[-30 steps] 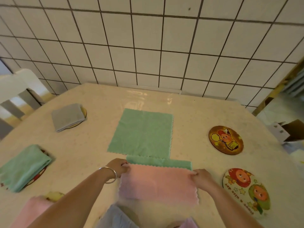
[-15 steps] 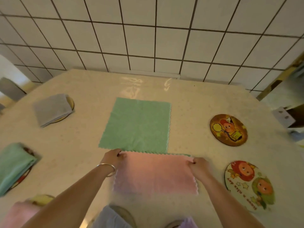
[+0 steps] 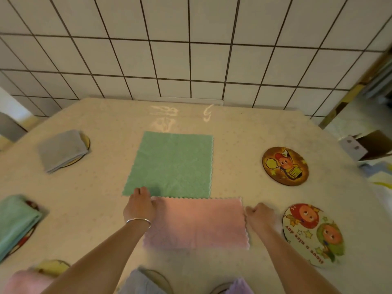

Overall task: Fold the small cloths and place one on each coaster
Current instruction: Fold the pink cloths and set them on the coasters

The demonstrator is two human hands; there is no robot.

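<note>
A pink cloth (image 3: pixel 197 222), folded in half into a rectangle, lies on the table in front of me. My left hand (image 3: pixel 139 205) pinches its far left corner. My right hand (image 3: pixel 257 215) sits at its right edge with fingers curled; whether it still grips the cloth is unclear. A green cloth (image 3: pixel 171 164) lies spread flat just beyond the pink one. Two bare round coasters lie on the right: a dark one (image 3: pixel 285 165) farther off and a pale one (image 3: pixel 314 234) beside my right hand.
On the left, a folded grey cloth (image 3: pixel 61 149) and a folded green cloth (image 3: pixel 14 221) each rest on a coaster. More folded cloths on coasters line the near edge: pink (image 3: pixel 27 281), blue-grey (image 3: pixel 140 283), lilac (image 3: pixel 239 287). A tiled wall (image 3: pixel 191 49) stands behind the table.
The pink cloth's near half was carried forward and laid over its far edge, covering the green strip. My right hand slid off to the cloth's right edge. The camera tilted upward.
</note>
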